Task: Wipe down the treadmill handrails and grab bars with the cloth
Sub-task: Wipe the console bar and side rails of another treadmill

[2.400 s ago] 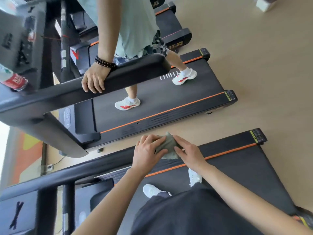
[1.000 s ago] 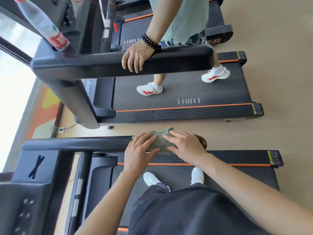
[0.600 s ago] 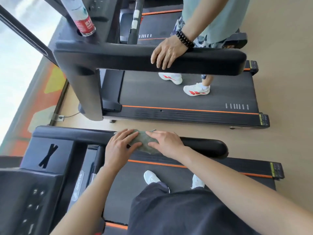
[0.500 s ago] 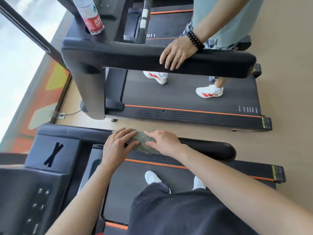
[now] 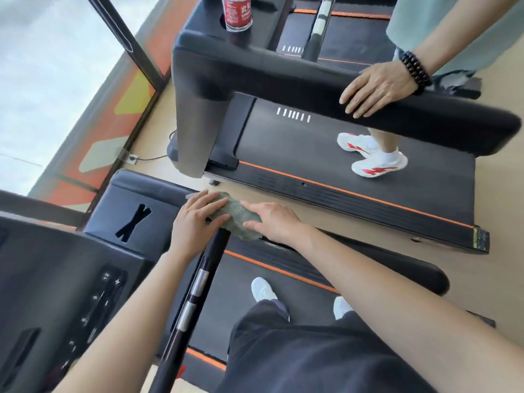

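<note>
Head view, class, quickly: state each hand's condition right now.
Left hand: open, fingers flat, pressing the cloth.
Right hand: open, pressing the same cloth.

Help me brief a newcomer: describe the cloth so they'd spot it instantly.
On the nearer treadmill, follow the black handrail toward the console. The cloth lies there under the left hand and right hand. It is the only crumpled grey-green thing among black parts.

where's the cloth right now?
Head view, centre: cloth on the near treadmill's handrail, under the left hand and right hand, by the console.
</note>
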{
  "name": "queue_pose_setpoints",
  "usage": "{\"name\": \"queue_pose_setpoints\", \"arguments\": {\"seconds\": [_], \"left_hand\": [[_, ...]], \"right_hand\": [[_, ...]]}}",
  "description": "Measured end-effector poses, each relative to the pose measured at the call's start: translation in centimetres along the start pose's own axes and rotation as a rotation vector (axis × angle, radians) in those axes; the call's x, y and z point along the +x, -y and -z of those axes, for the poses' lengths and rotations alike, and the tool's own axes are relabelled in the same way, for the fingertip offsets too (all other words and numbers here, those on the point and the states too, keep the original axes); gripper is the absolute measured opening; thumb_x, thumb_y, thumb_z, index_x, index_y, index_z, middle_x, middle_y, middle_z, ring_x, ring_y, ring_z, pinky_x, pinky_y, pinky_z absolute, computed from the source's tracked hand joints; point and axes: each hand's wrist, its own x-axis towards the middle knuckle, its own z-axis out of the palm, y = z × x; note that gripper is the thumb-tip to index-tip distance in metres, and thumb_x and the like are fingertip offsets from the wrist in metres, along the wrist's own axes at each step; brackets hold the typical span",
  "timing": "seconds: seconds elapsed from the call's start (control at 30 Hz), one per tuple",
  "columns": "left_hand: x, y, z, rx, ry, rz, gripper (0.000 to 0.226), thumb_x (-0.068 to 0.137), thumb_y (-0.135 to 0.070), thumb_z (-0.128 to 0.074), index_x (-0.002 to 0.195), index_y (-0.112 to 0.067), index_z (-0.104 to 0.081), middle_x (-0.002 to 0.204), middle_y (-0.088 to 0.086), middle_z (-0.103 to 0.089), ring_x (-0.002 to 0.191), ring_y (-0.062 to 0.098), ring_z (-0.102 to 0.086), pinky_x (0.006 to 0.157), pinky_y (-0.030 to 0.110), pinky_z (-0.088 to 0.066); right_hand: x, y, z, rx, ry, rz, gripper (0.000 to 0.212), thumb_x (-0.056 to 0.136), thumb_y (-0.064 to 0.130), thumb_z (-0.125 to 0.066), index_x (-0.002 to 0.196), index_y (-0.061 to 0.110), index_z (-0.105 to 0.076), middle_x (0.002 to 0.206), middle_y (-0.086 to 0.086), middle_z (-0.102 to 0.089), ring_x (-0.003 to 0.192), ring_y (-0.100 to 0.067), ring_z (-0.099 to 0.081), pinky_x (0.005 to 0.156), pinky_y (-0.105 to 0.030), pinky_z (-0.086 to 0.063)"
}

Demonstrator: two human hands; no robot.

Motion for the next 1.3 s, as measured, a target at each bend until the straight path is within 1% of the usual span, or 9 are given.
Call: {"name": "queue_pose_setpoints", "arguments": {"seconds": [0.23, 0.33, 0.47, 0.57, 0.67, 0.83, 1.07, 1.2, 1.3], "left_hand": [[-3.8, -7.0, -4.4, -0.119, -0.113, 0.168, 0.042, 0.091, -0.025, -0.076, 0.131, -0.018, -0.069, 0.152, 0.002, -0.052, 0.15, 0.026, -0.034, 0.115, 0.035, -0.035], [-6.0, -11.5, -7.3, -0.211, -0.161, 0.215, 0.048, 0.091, -0.019, -0.075, 0.138, -0.015, -0.064, 0.157, 0.005, -0.043, 0.154, 0.03, -0.023, 0.121, 0.035, -0.028], [-7.8, -18.4, -10.7, -0.318, -0.195, 0.326, 0.052, 0.091, -0.016, -0.072, 0.142, -0.016, -0.06, 0.161, 0.003, -0.035, 0.156, 0.027, -0.014, 0.12, 0.022, -0.019], [-8.9, -23.1, -13.0, -0.305, -0.208, 0.308, 0.049, 0.093, -0.022, -0.065, 0.141, -0.015, -0.06, 0.161, 0.007, -0.038, 0.156, 0.032, -0.016, 0.122, 0.021, -0.017], [-10.4, -26.9, -15.2, -0.232, -0.208, 0.248, 0.05, 0.093, -0.024, -0.068, 0.141, -0.017, -0.06, 0.159, 0.006, -0.042, 0.155, 0.037, -0.018, 0.121, 0.04, -0.03], [-12.2, -31.8, -17.7, -0.129, -0.186, 0.128, 0.057, 0.088, -0.025, -0.075, 0.142, -0.016, -0.058, 0.159, 0.008, -0.043, 0.152, 0.042, -0.021, 0.119, 0.052, -0.033], [-14.1, -36.4, -20.1, -0.084, -0.193, 0.063, 0.064, 0.083, -0.026, -0.079, 0.141, -0.011, -0.058, 0.158, 0.013, -0.043, 0.128, 0.038, -0.042, 0.111, 0.045, -0.042], [-15.5, -38.2, -20.6, -0.184, -0.159, 0.114, 0.068, 0.083, -0.023, -0.078, 0.145, -0.011, -0.053, 0.162, 0.011, -0.037, 0.132, 0.039, -0.042, 0.102, 0.037, -0.046], [-16.1, -38.4, -21.2, -0.269, -0.139, 0.133, 0.075, 0.086, -0.022, -0.076, 0.152, -0.01, -0.044, 0.166, 0.01, -0.028, 0.147, 0.038, -0.033, 0.113, 0.037, -0.039]], "right_hand": [[-4.1, -3.8, 1.0, -0.122, -0.035, 0.054, 0.069, 0.091, 0.052, -0.066, 0.151, 0.049, -0.032, 0.151, 0.006, -0.05, 0.133, -0.028, -0.051, 0.101, -0.039, -0.045], [-7.6, -6.9, 1.6, -0.119, -0.057, 0.07, 0.07, 0.09, 0.048, -0.069, 0.151, 0.049, -0.033, 0.152, 0.013, -0.047, 0.135, -0.024, -0.049, 0.103, -0.039, -0.045], [-12.4, -11.4, 2.3, -0.132, -0.097, 0.09, 0.07, 0.089, 0.045, -0.07, 0.15, 0.049, -0.035, 0.153, 0.014, -0.046, 0.137, -0.021, -0.048, 0.104, -0.038, -0.045], [-15.8, -15.2, 2.8, -0.103, -0.125, 0.089, 0.069, 0.088, 0.045, -0.072, 0.148, 0.049, -0.039, 0.152, 0.016, -0.047, 0.136, -0.016, -0.049, 0.105, -0.035, -0.044], [-19.4, -19.1, 3.2, -0.092, -0.15, 0.082, 0.069, 0.087, 0.044, -0.073, 0.148, 0.048, -0.041, 0.151, 0.019, -0.048, 0.135, -0.013, -0.05, 0.106, -0.033, -0.044], [-24.9, -24.0, 2.7, -0.089, -0.243, 0.054, 0.067, 0.087, 0.043, -0.073, 0.147, 0.046, -0.044, 0.151, 0.012, -0.049, 0.136, -0.013, -0.049, 0.109, -0.037, -0.045], [-29.5, -27.3, 0.1, -0.038, -0.422, 0.022, 0.078, 0.076, 0.017, -0.087, 0.145, 0.028, -0.053, 0.148, -0.001, -0.053, 0.13, -0.026, -0.054, 0.11, -0.033, -0.039], [-30.6, -28.2, 0.0, 0.041, -0.428, 0.034, 0.072, 0.078, 0.021, -0.085, 0.143, 0.026, -0.055, 0.15, 0.002, -0.051, 0.134, -0.017, -0.051, 0.112, -0.012, -0.028], [-30.7, -28.4, 0.8, 0.011, -0.413, 0.087, 0.06, 0.086, 0.021, -0.079, 0.141, 0.027, -0.057, 0.149, 0.0, -0.052, 0.135, -0.017, -0.051, 0.115, -0.029, -0.038]]}}
